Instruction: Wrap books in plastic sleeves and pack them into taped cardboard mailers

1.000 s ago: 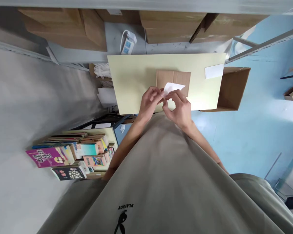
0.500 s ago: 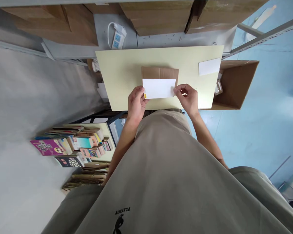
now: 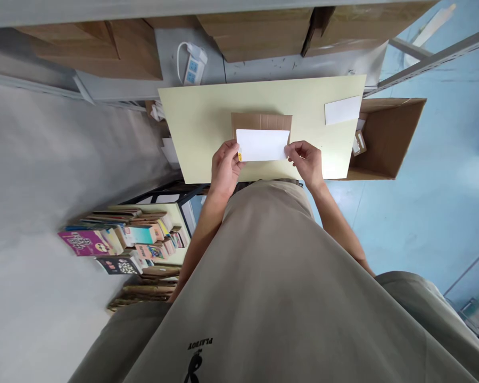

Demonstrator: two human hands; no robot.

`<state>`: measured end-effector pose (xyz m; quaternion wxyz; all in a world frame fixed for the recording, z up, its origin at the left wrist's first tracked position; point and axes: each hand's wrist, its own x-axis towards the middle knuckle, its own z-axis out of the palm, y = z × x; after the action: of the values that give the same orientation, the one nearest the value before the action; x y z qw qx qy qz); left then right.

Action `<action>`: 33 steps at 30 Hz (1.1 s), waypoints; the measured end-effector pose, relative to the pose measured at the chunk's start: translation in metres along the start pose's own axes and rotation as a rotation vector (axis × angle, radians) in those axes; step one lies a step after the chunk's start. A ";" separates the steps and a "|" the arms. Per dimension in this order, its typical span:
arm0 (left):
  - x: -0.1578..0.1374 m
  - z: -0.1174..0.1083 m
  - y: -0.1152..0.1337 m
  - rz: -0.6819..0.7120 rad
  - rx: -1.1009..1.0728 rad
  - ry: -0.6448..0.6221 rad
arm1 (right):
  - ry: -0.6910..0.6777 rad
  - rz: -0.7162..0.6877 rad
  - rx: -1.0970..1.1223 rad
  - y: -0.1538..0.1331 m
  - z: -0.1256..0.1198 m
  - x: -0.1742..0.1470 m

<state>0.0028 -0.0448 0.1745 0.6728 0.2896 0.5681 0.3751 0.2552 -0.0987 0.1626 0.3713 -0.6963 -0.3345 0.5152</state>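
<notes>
Moved apart, left hand (image 3: 224, 170) and right hand (image 3: 308, 164) pinch a white sheet (image 3: 262, 145), partly hiding the cardboard (image 3: 261, 121).

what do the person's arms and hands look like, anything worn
The left hand and right hand are bare, no glove, ring or watch showing; the forearms are uncovered too. The loose greyish-olive top has wide sleeves and a black print with "PLAYBOY" lettering.

On the table (image 3: 201, 133) before you lies the cardboard (image 3: 261, 121), the sheet (image 3: 263, 144) over it between your left hand (image 3: 225, 165) and right hand (image 3: 308, 162). A second sheet (image 3: 342, 110) lies to the right, a carton (image 3: 395, 143) beyond. Behind, a shelf (image 3: 259, 69) bears a power strip (image 3: 194, 69); books (image 3: 122, 234) lie leftward.
</notes>
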 end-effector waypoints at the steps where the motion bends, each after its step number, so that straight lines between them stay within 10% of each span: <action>1: 0.002 -0.002 -0.001 0.009 0.002 -0.010 | -0.001 0.004 0.007 0.000 0.002 0.000; 11: 0.039 -0.020 -0.020 -0.076 0.111 0.012 | 0.053 -0.080 -0.062 -0.010 0.032 -0.010; 33: 0.101 -0.016 -0.072 0.091 0.334 0.108 | 0.144 0.187 -0.582 0.040 0.056 0.056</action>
<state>0.0067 -0.0010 0.0579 0.5662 0.4020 0.6441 0.3209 0.2182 -0.0618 0.0915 0.1298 -0.8358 -0.3753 0.3792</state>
